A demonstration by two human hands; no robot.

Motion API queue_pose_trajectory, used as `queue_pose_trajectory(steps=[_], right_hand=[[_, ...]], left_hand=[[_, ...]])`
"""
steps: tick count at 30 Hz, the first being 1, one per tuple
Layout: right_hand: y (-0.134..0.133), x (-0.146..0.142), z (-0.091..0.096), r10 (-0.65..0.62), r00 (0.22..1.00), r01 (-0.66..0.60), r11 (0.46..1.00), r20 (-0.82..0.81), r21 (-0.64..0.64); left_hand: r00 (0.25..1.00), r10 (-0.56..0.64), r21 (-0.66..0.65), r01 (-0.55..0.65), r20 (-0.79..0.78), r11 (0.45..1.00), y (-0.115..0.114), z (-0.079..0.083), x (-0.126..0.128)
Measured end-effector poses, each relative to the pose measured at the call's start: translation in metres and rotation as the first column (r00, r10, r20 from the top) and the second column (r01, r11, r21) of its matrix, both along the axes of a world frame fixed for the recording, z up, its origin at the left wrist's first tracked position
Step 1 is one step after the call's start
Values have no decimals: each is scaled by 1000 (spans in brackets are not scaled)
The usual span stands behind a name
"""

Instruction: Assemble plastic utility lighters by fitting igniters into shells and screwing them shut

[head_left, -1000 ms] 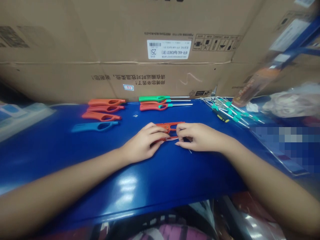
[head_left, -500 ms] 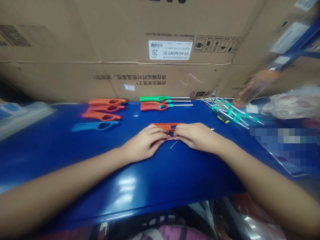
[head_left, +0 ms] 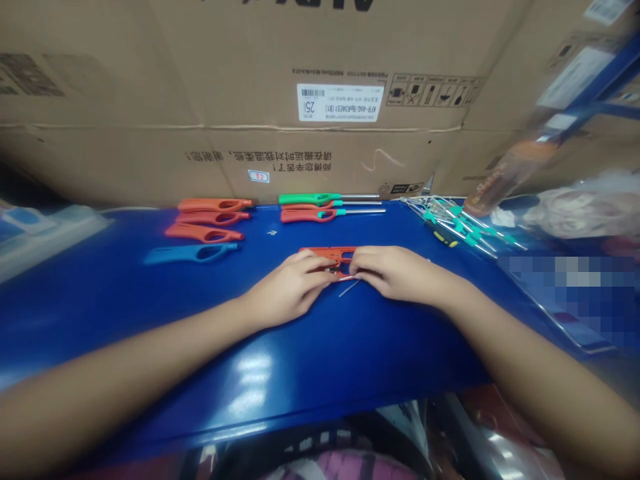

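An orange gas lighter shell (head_left: 326,253) lies on the blue table in front of me, its open inner side facing up, with small parts in it. My left hand (head_left: 285,287) is closed around its left end, thumb and fingertips at the lower edge. Closed fingers of my right hand (head_left: 400,273) grip the right part of the shell near its looped trigger guard, covering that end. From under the right fingertips a thin clear tube (head_left: 349,289) sticks out toward me. The small parts between the fingertips are partly hidden.
Orange, red and blue lighter handles (head_left: 205,232) lie at left. Lighters with metal barrels (head_left: 307,215) lie at the back, near tiny pins (head_left: 271,233). Metal rods with green pieces (head_left: 465,227) and a dark screwdriver (head_left: 443,237) are at right. A cardboard box (head_left: 225,80) stands behind.
The right hand's fingers have shifted slightly, and more of the shell's inside shows between the hands. The thin tube has moved a little with them. The left hand holds its place.
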State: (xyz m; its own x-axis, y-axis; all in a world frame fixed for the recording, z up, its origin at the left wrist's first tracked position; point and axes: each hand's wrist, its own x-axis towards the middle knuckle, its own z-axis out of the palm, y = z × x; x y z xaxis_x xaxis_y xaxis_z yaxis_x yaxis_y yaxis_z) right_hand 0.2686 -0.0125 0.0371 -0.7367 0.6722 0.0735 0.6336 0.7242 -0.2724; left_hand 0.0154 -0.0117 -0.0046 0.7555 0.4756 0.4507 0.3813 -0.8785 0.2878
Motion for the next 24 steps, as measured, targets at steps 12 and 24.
queue_pose_trajectory(steps=[12, 24], right_hand=[[0, 1, 2, 10, 1000, -10, 1000, 2, -19], [-4, -7, -3, 16, 986, -44, 984, 165, 172]], left_hand=[[999, 17, 57, -15, -32, 998, -3, 0, 0], [1000, 19, 16, -19, -15, 1000, -2, -1, 1]])
